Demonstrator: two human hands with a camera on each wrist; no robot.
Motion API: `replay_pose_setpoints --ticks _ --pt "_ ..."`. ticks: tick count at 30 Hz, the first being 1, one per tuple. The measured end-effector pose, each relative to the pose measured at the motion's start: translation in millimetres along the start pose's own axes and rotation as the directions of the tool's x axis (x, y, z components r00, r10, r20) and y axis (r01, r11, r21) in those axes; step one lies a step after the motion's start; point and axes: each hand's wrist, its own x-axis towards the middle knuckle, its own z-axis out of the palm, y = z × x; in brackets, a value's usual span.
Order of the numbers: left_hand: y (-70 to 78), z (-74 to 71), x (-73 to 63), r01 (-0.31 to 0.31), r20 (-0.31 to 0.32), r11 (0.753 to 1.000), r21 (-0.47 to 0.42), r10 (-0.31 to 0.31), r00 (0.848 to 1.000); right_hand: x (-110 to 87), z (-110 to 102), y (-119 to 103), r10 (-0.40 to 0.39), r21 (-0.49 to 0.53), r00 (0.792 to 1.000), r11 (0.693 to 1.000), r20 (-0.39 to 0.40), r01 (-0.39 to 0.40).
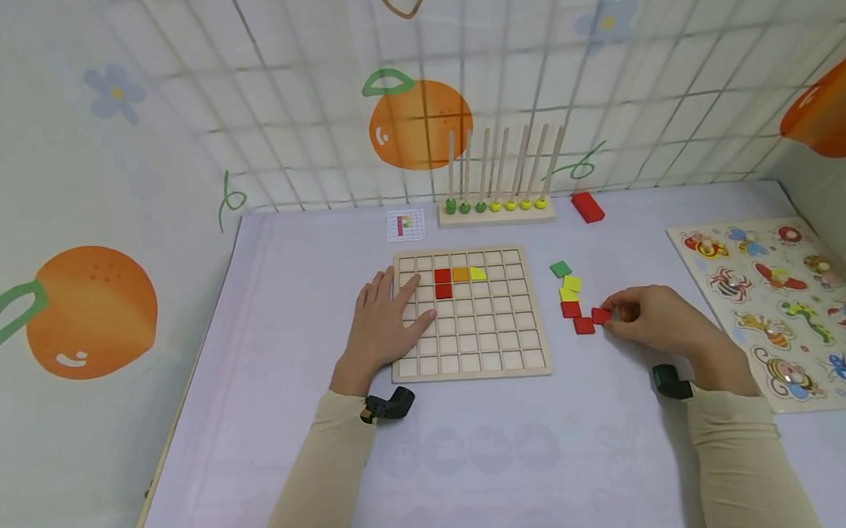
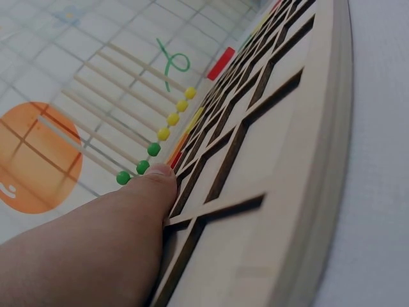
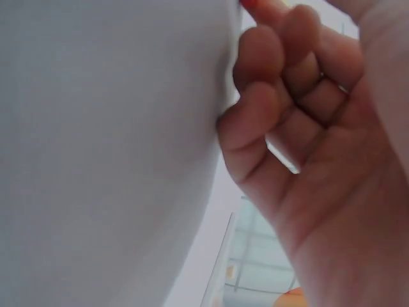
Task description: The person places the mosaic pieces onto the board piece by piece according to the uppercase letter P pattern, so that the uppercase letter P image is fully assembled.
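Observation:
My left hand [image 1: 384,319] lies with fingers spread across the left side of a wooden grid board [image 1: 471,372]. In the left wrist view its thumb [image 2: 160,173] touches the board's dividers. Two red tiles [image 1: 443,291], an orange tile [image 1: 461,274] and a yellow piece with a slanted side [image 1: 478,273] sit in the upper cells. To the right of the board, my right hand [image 1: 655,318] pinches a red square tile [image 1: 601,315] between thumb and fingers at table level. In the right wrist view the other fingers [image 3: 259,57] are curled, and only a bit of red shows.
Loose green [image 1: 561,269], yellow [image 1: 572,284] and red tiles [image 1: 583,326] lie between board and right hand. Behind stand a small pattern card [image 1: 405,225], a peg rack with beads [image 1: 496,215] and a red block [image 1: 588,207]. An insect puzzle board [image 1: 782,315] lies far right.

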Motion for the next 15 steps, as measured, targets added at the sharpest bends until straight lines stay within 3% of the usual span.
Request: replay_pose_setpoints --ticks 15 --pt "0.3 -0.1 -0.4 0.007 0.002 1.000 0.004 -0.007 1.000 -1.6 -1.9 -3.7 0.046 0.002 0.998 0.999 -0.034 -0.046"
